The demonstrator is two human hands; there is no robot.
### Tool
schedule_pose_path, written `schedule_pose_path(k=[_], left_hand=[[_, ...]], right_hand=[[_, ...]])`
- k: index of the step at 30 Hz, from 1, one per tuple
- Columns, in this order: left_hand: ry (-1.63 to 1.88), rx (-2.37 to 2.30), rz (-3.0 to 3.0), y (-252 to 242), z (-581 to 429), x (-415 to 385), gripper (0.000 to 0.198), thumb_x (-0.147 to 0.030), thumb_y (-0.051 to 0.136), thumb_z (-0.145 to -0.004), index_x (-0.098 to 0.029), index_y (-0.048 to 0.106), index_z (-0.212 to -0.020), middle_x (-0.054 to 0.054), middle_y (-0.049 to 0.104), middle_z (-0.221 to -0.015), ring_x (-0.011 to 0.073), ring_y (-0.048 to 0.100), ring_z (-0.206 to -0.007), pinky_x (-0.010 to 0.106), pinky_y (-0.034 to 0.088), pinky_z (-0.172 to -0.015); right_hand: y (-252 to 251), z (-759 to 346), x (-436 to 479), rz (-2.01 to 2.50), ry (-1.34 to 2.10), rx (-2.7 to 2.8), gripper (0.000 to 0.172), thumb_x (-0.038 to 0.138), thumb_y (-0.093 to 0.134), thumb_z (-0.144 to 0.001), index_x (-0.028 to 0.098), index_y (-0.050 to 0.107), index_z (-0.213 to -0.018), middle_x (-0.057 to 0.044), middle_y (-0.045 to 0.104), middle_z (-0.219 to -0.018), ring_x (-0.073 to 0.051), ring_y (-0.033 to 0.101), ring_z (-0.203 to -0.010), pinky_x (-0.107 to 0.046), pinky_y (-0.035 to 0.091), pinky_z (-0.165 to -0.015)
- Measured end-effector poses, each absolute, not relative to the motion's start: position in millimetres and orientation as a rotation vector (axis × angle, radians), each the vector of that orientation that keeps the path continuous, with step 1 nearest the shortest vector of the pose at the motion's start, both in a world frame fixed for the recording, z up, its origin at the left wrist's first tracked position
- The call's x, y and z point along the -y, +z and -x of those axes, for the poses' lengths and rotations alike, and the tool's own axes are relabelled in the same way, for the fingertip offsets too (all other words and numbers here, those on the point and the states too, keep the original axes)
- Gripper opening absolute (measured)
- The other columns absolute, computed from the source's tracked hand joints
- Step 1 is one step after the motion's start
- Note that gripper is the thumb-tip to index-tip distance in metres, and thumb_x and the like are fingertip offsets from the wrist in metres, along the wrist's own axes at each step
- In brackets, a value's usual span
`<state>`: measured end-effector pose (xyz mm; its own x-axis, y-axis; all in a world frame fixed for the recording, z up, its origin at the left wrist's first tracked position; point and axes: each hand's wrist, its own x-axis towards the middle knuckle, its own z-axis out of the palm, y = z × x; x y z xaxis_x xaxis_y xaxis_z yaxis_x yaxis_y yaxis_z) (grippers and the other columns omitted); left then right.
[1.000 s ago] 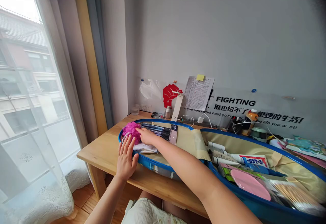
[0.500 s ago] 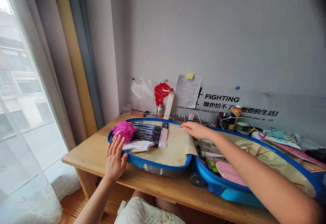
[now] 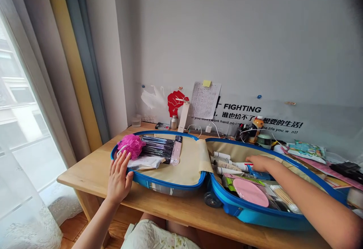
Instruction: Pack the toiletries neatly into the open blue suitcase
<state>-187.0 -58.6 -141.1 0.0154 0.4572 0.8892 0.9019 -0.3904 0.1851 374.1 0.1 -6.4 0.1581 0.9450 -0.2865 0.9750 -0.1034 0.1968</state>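
A blue suitcase lies open on a wooden desk. My left hand rests flat on its left rim, fingers spread, beside a pink bath puff and a pack of dark pens. In the right half, my right hand lies palm down over white tubes and a blue and white toothpaste box; I cannot see anything held in it. A pink round lid and a pack of wooden sticks lie nearer me.
Along the wall behind the case stand a small metal bottle, an orange-capped bottle, chargers with cables and packets. A sheer curtain and window are at left. The desk's front edge is close to my lap.
My right hand moved from the pink puff in the left half across to the tubes in the right half. The view swung right. The left hand stayed on the rim.
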Motion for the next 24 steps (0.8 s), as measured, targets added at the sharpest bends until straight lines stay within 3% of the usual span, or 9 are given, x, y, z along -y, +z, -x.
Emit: schedule_pose_path(k=[4,7,10,13,16,19,22,24], left_hand=[[-1.363,1.394,1.861,-141,187,59,0.057,-0.043,0.031,-0.102,-0.023,0.032,-0.156,0.013,0.043,-0.156,0.0285,0.032,-0.148,0.046,0.018,-0.122],[-1.370,1.404,1.860,-141,186,59,0.058,-0.045,0.031,-0.102,-0.023,0.033,-0.156,0.013,0.044,-0.155,0.0291,0.034,-0.148,0.046,0.019,-0.122],[-1.370,1.405,1.858,-141,185,59,0.058,-0.045,0.031,-0.102,-0.023,0.033,-0.156,0.013,0.045,-0.154,0.0292,0.034,-0.147,0.046,0.019,-0.122],[-1.365,1.404,1.867,-141,185,59,0.058,-0.044,0.031,-0.103,-0.023,0.032,-0.156,0.013,0.044,-0.155,0.0287,0.034,-0.147,0.045,0.018,-0.122],[-1.364,1.405,1.876,-142,186,59,0.058,-0.043,0.032,-0.103,-0.024,0.030,-0.157,0.013,0.042,-0.156,0.0285,0.034,-0.148,0.045,0.018,-0.122],[-1.379,1.398,1.878,-142,185,58,0.058,-0.044,0.032,-0.102,-0.024,0.030,-0.157,0.013,0.043,-0.156,0.0286,0.033,-0.148,0.046,0.019,-0.122],[-1.402,1.391,1.873,-141,184,58,0.058,-0.045,0.032,-0.102,-0.024,0.032,-0.156,0.013,0.043,-0.155,0.0287,0.032,-0.148,0.047,0.019,-0.122],[-1.402,1.409,1.872,-142,184,58,0.059,-0.046,0.032,-0.102,-0.023,0.032,-0.156,0.013,0.044,-0.155,0.0291,0.032,-0.148,0.047,0.018,-0.122]], right_hand=[[-11,-371,-3,-2.074,-0.161,-1.875,0.017,0.033,0.062,-0.094,0.021,0.067,-0.104,-0.005,0.069,-0.110,-0.015,0.065,-0.098,-0.035,0.055,-0.090],[-13,-366,-3,-2.085,-0.135,-1.963,0.005,0.019,0.072,-0.083,0.022,0.068,-0.085,-0.005,0.070,-0.097,-0.017,0.068,-0.093,-0.034,0.053,-0.089],[-14,-365,-3,-2.111,-0.090,-2.077,0.027,0.004,0.074,-0.065,0.025,0.060,-0.059,-0.010,0.069,-0.088,-0.024,0.071,-0.092,-0.036,0.052,-0.085],[-9,-370,-3,-2.164,-0.051,-2.152,0.032,0.001,0.071,-0.059,0.027,0.053,-0.051,-0.014,0.069,-0.087,-0.028,0.071,-0.088,-0.039,0.052,-0.083],[5,-380,0,-2.277,0.007,-2.176,0.025,0.008,0.067,-0.064,0.028,0.054,-0.056,-0.017,0.071,-0.086,-0.029,0.071,-0.084,-0.040,0.051,-0.081],[28,-385,4,-2.435,0.082,-2.169,0.007,0.020,0.059,-0.078,0.026,0.062,-0.075,-0.022,0.072,-0.088,-0.030,0.070,-0.080,-0.041,0.049,-0.075],[52,-367,1,-2.534,0.115,-2.239,0.025,0.028,0.050,-0.087,0.018,0.064,-0.106,-0.026,0.072,-0.104,-0.030,0.070,-0.087,-0.039,0.049,-0.075],[66,-336,-5,-2.503,0.065,-2.367,0.039,0.032,0.043,-0.092,0.015,0.058,-0.125,-0.024,0.071,-0.116,-0.027,0.070,-0.092,-0.035,0.050,-0.075]])
